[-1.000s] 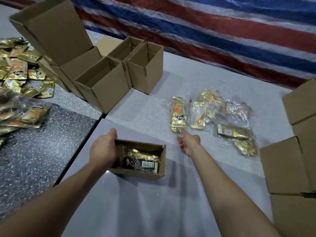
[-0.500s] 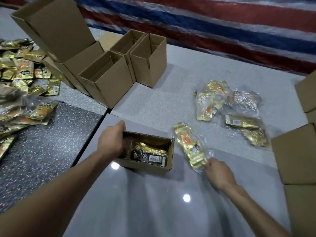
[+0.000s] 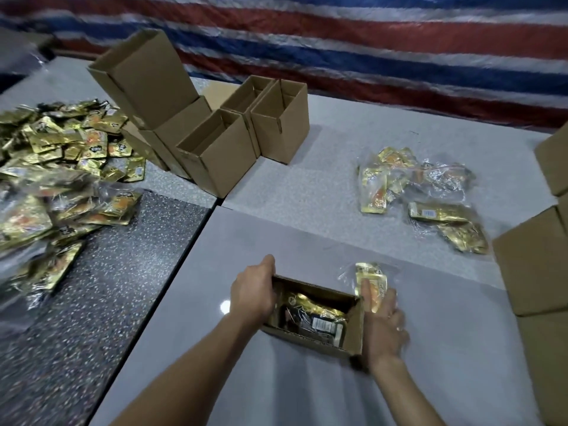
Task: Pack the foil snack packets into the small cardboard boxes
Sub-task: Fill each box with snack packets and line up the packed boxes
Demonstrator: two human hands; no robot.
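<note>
A small open cardboard box (image 3: 353,333) lies on the grey table in front of me, with gold foil packets (image 3: 316,313) inside. My left hand (image 3: 253,292) grips the box's left end wall. My right hand (image 3: 382,321) holds a clear-bagged bundle of gold packets (image 3: 370,279) upright just outside the box's right end. More bagged gold packets (image 3: 424,198) lie on the table to the far right. A large heap of loose gold packets (image 3: 58,167) covers the left side.
Several empty open cardboard boxes (image 3: 221,149) stand in a cluster at the back centre, one leaning on the others. Closed boxes (image 3: 534,259) are stacked along the right edge. A dark speckled slab (image 3: 107,272) adjoins the grey table (image 3: 307,229). A striped tarp hangs behind.
My right hand picked a bagged bundle off the table's right pile and brought it back to the box's right end. My left hand kept its grip on the box.
</note>
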